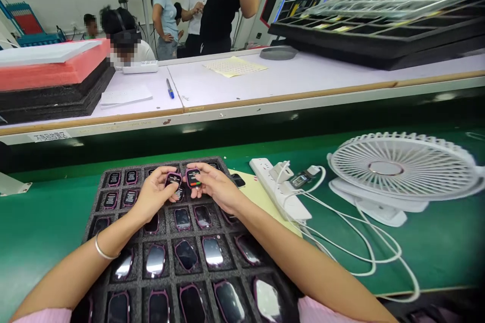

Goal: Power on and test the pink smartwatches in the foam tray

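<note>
My left hand (158, 191) is closed on a smartwatch (173, 178) with a purple frame and a lit screen, the thumb lying over its lower part. Close beside it, my right hand (214, 185) grips a second smartwatch (193, 176), whose screen shows text and a red and green patch. Both watches are held above the far part of a dark foam tray (170, 247). Rows of strapless purple-framed watches sit in its compartments. Some far-left ones, such as this watch (110, 200), have lit text; nearer ones, like this watch (186, 255), look dark or reflective.
A white power strip (282, 189) with plugs and cables lies right of the tray, beside a white fan (386, 166). Behind runs a raised shelf (227, 83) with foam stacks (53, 86), a pen (170, 89) and black trays (371, 43). Several people stand or sit beyond.
</note>
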`<state>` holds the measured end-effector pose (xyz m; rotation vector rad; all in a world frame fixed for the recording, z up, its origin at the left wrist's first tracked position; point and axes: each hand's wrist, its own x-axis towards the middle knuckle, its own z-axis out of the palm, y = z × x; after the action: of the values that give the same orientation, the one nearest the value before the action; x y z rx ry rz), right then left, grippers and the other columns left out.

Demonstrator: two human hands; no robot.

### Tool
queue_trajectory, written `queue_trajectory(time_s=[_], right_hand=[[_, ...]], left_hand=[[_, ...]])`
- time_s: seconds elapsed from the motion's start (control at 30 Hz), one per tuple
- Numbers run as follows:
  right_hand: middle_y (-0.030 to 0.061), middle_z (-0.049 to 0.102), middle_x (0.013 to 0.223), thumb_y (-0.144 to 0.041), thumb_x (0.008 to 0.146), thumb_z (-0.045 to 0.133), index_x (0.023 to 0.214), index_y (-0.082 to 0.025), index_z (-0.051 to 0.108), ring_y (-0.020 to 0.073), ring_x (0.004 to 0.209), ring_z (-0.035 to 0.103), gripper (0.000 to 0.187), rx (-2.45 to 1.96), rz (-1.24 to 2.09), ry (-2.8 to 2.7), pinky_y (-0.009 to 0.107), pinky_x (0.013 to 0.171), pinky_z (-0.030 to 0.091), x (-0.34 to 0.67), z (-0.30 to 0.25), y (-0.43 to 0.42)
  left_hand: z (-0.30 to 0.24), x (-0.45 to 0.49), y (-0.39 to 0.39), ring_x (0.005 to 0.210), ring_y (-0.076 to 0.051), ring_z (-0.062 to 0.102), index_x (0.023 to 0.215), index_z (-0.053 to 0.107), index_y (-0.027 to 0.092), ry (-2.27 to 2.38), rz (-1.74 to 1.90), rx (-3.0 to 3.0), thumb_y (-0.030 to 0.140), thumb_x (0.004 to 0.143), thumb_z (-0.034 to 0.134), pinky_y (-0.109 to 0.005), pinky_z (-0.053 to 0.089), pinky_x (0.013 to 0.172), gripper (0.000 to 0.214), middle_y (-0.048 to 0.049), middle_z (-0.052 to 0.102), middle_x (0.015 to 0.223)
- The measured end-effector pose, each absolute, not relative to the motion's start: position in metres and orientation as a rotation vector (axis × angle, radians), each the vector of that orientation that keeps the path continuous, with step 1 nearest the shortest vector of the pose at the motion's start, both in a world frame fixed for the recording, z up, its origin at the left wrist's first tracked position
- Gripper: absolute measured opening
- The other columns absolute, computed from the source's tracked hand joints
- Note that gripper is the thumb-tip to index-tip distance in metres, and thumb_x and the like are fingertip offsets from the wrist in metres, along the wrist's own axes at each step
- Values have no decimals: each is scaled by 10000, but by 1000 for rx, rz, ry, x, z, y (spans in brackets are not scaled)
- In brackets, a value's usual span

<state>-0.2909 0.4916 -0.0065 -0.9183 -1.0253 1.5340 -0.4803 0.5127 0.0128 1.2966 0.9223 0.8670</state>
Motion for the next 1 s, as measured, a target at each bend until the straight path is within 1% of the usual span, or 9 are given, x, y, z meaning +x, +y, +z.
queue_trajectory(time_s=[0.13, 0.23, 0.33, 0.43, 0.5, 0.63, 0.73, 0.87, 1.0], right_hand=[[8, 673, 884, -194, 734, 664, 1258, -219, 493, 155, 663, 671, 551, -905, 1526, -1006, 274, 621, 490, -258, -7, 482], [-1, 643, 911, -153, 719, 697, 1328, -227, 413, 159, 736, 672, 676, -937, 1472, -1119, 297, 699, 511, -237, -14, 476], [17, 610, 964, -200, 753, 688, 1299, -219, 421, 171, 755, 649, 608, -1036, 1366, -1300, 349, 737, 531, -219, -23, 474], [48, 572, 1004, -229, 798, 640, 1252, -213, 490, 200, 813, 600, 479, -1252, 1061, -1606, 403, 781, 530, -207, -32, 474], [80, 526, 1078, -213, 792, 643, 1229, -203, 549, 236, 931, 570, 447, -1360, 819, -1805, 446, 873, 506, -201, -36, 475], [96, 460, 1149, -228, 806, 661, 1289, -200, 566, 286, 1172, 488, 493, -1419, 704, -2047, 489, 1071, 378, -196, -40, 479], [108, 426, 1228, -276, 842, 651, 1393, -226, 484, 301, 1236, 464, 578, -1520, 669, -2121, 497, 1097, 357, -193, -38, 478], [119, 423, 1288, -241, 865, 609, 1394, -246, 473, 319, 1227, 484, 545, -1578, 493, -2189, 504, 1063, 404, -200, -31, 474], [132, 496, 1227, -189, 892, 585, 1294, -226, 556, 332, 1160, 522, 405, -1447, 417, -2314, 518, 1015, 438, -239, -21, 479]], left_hand=[[8, -450, 520, 647, -115, 667, 1196, 453, 201, 821, 745, 1341, 214, 681, 708, -291, 555, 651, 575, -63, 583, 1101], [-4, -433, 525, 672, -132, 650, 1186, 452, 190, 844, 647, 1590, 176, 722, 641, -313, 539, 667, 502, -63, 594, 1057], [-15, -424, 528, 827, -215, 630, 1133, 520, 176, 965, 516, 2074, 181, 739, 673, -385, 517, 784, 424, -60, 623, 963], [-22, -422, 528, 1072, -338, 526, 1062, 591, 157, 1071, 478, 2278, 224, 702, 752, -515, 418, 958, 399, -116, 598, 1062], [-21, -422, 525, 1121, -375, 464, 1060, 622, 149, 1115, 466, 2331, 268, 715, 759, -552, 376, 977, 390, -145, 558, 1127], [-9, -432, 517, 1081, -354, 452, 1237, 587, 176, 1138, 378, 2567, 421, 742, 763, -521, 397, 930, 580, -150, 513, 1183], [8, -464, 513, 1080, -338, 452, 1318, 538, 201, 1165, 408, 2676, 461, 786, 722, -488, 404, 910, 620, -142, 509, 1208], [30, -544, 510, 1052, -313, 471, 1218, 605, 214, 1403, 566, 2659, 423, 866, 608, -454, 403, 910, 409, -115, 544, 1130], [27, -633, 492, 933, -294, 506, 1016, 645, 179, 1709, 465, 2437, 488, 872, 542, -446, 414, 876, 357, -98, 588, 965]])
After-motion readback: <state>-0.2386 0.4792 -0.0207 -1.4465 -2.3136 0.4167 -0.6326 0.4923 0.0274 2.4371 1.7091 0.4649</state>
